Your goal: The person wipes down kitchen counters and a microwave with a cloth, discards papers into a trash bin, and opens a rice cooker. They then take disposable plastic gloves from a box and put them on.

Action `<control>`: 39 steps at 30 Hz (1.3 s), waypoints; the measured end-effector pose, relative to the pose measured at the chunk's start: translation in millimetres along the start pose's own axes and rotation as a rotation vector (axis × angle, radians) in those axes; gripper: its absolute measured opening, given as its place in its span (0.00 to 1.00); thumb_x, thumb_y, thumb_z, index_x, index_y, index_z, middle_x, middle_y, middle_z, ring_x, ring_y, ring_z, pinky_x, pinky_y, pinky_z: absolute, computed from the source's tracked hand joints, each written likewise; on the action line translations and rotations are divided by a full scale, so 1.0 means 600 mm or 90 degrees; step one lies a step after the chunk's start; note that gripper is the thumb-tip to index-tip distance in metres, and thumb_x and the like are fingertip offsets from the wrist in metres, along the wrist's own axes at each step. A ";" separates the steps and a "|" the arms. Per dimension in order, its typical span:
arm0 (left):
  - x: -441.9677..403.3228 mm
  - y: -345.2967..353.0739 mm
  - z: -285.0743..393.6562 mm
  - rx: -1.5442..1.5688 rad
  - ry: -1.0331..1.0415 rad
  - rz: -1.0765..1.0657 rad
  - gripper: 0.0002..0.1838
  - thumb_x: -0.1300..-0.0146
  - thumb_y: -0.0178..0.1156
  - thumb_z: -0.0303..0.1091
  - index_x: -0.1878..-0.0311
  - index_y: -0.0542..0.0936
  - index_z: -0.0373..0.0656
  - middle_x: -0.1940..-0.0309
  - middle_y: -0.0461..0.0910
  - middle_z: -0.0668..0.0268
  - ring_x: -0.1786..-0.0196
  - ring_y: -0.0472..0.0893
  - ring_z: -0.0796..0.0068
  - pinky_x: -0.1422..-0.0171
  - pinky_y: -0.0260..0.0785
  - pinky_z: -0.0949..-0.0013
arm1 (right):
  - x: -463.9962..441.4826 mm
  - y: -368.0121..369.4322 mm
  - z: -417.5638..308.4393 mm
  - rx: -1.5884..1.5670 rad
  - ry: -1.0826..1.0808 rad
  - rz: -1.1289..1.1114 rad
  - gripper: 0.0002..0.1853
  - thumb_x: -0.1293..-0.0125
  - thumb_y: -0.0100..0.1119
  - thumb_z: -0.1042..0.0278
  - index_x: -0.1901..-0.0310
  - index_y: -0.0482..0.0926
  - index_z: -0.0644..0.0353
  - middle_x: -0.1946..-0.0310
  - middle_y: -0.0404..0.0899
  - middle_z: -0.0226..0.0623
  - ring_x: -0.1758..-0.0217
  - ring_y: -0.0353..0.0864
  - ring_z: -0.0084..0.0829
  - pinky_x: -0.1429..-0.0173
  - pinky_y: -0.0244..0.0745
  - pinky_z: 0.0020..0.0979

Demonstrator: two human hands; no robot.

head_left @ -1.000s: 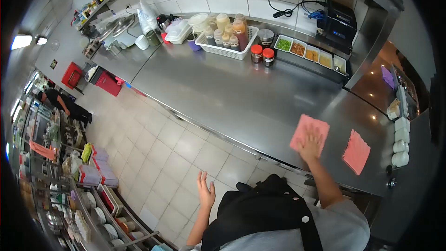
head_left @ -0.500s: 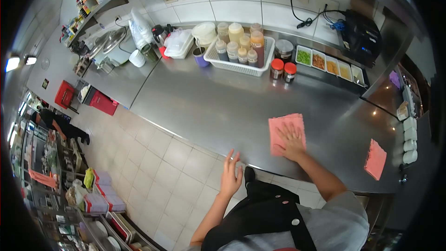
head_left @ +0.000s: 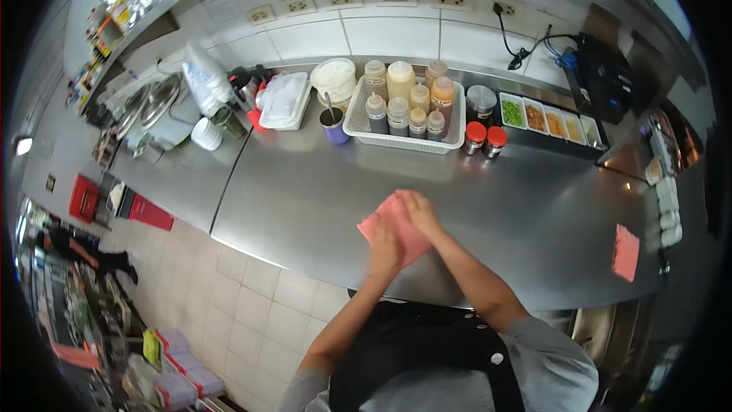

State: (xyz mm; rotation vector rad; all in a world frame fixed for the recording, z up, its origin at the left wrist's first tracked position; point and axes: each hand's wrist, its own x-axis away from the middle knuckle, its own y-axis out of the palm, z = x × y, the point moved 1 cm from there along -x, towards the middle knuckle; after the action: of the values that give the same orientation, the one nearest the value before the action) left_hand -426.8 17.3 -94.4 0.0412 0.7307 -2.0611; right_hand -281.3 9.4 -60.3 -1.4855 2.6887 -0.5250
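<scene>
Both of my hands are at a pink cleaning cloth, over the steel counter near its front edge. My right hand has its fingers bent over the cloth's upper right edge and grips it. On the cloth's left side, my left hand holds it; motion blurs those fingers a little. The cloth looks tilted, and I cannot tell how much of it touches the steel. A second pink cloth lies on the counter at the far right, apart from my hands.
Behind the cloth stand a white basket of sauce bottles, two red-lidded jars, a purple cup and a tray of toppings. White containers line the right end. Another person is far off at the left.
My right hand and the cloth have moved left. My left hand has come up from beside the counter's edge onto the cloth. The view has shifted slightly.
</scene>
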 end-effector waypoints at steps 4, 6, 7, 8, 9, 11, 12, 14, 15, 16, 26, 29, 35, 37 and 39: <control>-0.028 0.004 0.018 -0.459 0.193 -0.428 0.28 0.34 0.50 0.43 0.32 0.65 0.46 0.31 0.60 0.52 0.29 0.60 0.50 0.25 0.43 0.48 | -0.020 -0.052 -0.045 -0.035 -0.172 0.156 0.15 0.29 0.48 0.63 0.52 0.80 0.65 0.59 0.84 0.43 0.54 0.83 0.33 0.48 0.75 0.30; -0.031 -0.010 -0.011 -0.338 0.341 -0.273 0.28 0.33 0.49 0.49 0.31 0.65 0.56 0.30 0.60 0.58 0.27 0.56 0.56 0.24 0.39 0.48 | -0.021 -0.062 -0.059 0.001 -0.121 0.182 0.15 0.29 0.49 0.63 0.53 0.80 0.65 0.60 0.84 0.42 0.56 0.83 0.32 0.50 0.75 0.30; -0.037 -0.031 -0.025 -0.330 0.360 -0.286 0.28 0.33 0.49 0.49 0.31 0.65 0.56 0.30 0.60 0.58 0.27 0.56 0.56 0.24 0.39 0.48 | -0.020 -0.066 -0.067 0.000 -0.114 0.205 0.15 0.29 0.49 0.63 0.53 0.80 0.65 0.60 0.84 0.42 0.56 0.83 0.32 0.50 0.75 0.30; -0.044 -0.062 -0.046 -0.334 0.383 -0.348 0.28 0.33 0.47 0.50 0.30 0.64 0.56 0.29 0.57 0.59 0.25 0.53 0.57 0.24 0.38 0.47 | -0.015 -0.069 -0.080 0.025 -0.109 0.199 0.14 0.30 0.49 0.64 0.53 0.80 0.65 0.60 0.84 0.43 0.56 0.83 0.32 0.50 0.75 0.30; -0.054 -0.095 -0.068 -0.340 0.405 -0.406 0.28 0.32 0.46 0.50 0.29 0.62 0.56 0.27 0.54 0.61 0.24 0.50 0.58 0.24 0.38 0.46 | -0.011 -0.073 -0.094 0.051 -0.106 0.190 0.14 0.30 0.50 0.64 0.53 0.80 0.65 0.60 0.84 0.43 0.57 0.83 0.32 0.51 0.75 0.29; -0.075 -0.178 -0.121 -0.359 0.394 -0.491 0.29 0.31 0.45 0.51 0.28 0.60 0.57 0.26 0.51 0.60 0.23 0.46 0.58 0.23 0.36 0.47 | -0.001 -0.077 -0.117 0.060 -0.096 0.214 0.14 0.30 0.49 0.65 0.54 0.81 0.65 0.61 0.84 0.42 0.56 0.84 0.32 0.50 0.75 0.30; -0.087 -0.224 -0.145 -0.376 0.386 -0.504 0.29 0.31 0.45 0.51 0.28 0.60 0.57 0.26 0.52 0.61 0.23 0.46 0.58 0.23 0.35 0.48 | 0.003 -0.079 -0.122 0.076 -0.100 0.236 0.14 0.31 0.50 0.65 0.55 0.81 0.65 0.62 0.84 0.43 0.57 0.84 0.34 0.51 0.76 0.31; -0.114 -0.302 -0.190 -0.392 0.391 -0.520 0.29 0.31 0.45 0.52 0.28 0.60 0.57 0.26 0.53 0.62 0.23 0.46 0.59 0.23 0.34 0.49 | 0.007 -0.083 -0.141 0.092 -0.102 0.271 0.14 0.31 0.51 0.65 0.55 0.81 0.65 0.63 0.84 0.44 0.58 0.84 0.36 0.51 0.76 0.32; -0.124 -0.336 -0.214 -0.371 0.380 -0.518 0.29 0.31 0.45 0.52 0.28 0.60 0.56 0.26 0.53 0.61 0.23 0.46 0.58 0.23 0.34 0.49 | 0.008 -0.087 -0.155 0.168 -0.074 0.282 0.14 0.33 0.52 0.64 0.55 0.81 0.64 0.63 0.84 0.46 0.59 0.84 0.38 0.52 0.76 0.34; -0.131 -0.353 -0.226 -0.351 0.366 -0.515 0.30 0.31 0.45 0.51 0.28 0.60 0.55 0.26 0.52 0.60 0.23 0.46 0.58 0.23 0.34 0.48 | 0.004 -0.092 -0.165 0.245 -0.045 0.289 0.14 0.34 0.53 0.64 0.55 0.81 0.64 0.64 0.83 0.47 0.60 0.83 0.41 0.54 0.76 0.35; -0.093 -0.276 -0.167 -0.411 0.091 -0.317 0.29 0.30 0.42 0.49 0.28 0.60 0.51 0.26 0.50 0.52 0.24 0.44 0.48 0.24 0.32 0.44 | -0.327 -0.146 -0.243 0.621 -0.029 0.412 0.17 0.47 0.60 0.57 0.56 0.80 0.53 0.56 0.82 0.42 0.54 0.81 0.42 0.51 0.75 0.41; -0.095 -0.292 -0.185 -0.374 0.170 -0.288 0.29 0.30 0.42 0.50 0.28 0.61 0.54 0.26 0.51 0.54 0.24 0.45 0.49 0.24 0.32 0.44 | -0.344 -0.156 -0.278 0.742 0.099 0.239 0.20 0.49 0.61 0.56 0.53 0.80 0.48 0.56 0.82 0.40 0.51 0.81 0.40 0.48 0.74 0.41; -0.131 -0.371 -0.237 -0.397 0.123 -0.286 0.29 0.32 0.44 0.50 0.29 0.61 0.56 0.26 0.50 0.56 0.23 0.46 0.51 0.23 0.31 0.45 | -0.349 -0.193 -0.318 0.733 0.096 0.132 0.16 0.51 0.60 0.57 0.59 0.85 0.47 0.57 0.84 0.38 0.55 0.83 0.40 0.51 0.78 0.39; -0.140 -0.381 -0.250 -0.394 0.116 -0.292 0.28 0.32 0.44 0.50 0.29 0.62 0.57 0.25 0.49 0.57 0.23 0.46 0.51 0.23 0.31 0.46 | -0.353 -0.212 -0.332 0.761 0.025 0.176 0.23 0.56 0.65 0.52 0.54 0.82 0.46 0.58 0.83 0.37 0.53 0.82 0.39 0.50 0.78 0.39; -0.146 -0.384 -0.252 -0.419 0.132 -0.286 0.28 0.32 0.45 0.50 0.29 0.62 0.58 0.25 0.48 0.57 0.23 0.46 0.52 0.23 0.31 0.46 | -0.345 -0.216 -0.367 0.769 0.022 0.188 0.19 0.54 0.62 0.55 0.57 0.84 0.47 0.57 0.83 0.39 0.55 0.83 0.41 0.51 0.78 0.39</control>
State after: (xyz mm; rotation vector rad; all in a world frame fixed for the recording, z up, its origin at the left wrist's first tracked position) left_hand -592.7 254.0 -81.5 -0.3112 1.6365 -2.1383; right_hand -102.6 178.3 158.2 -0.6897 1.7938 -1.6836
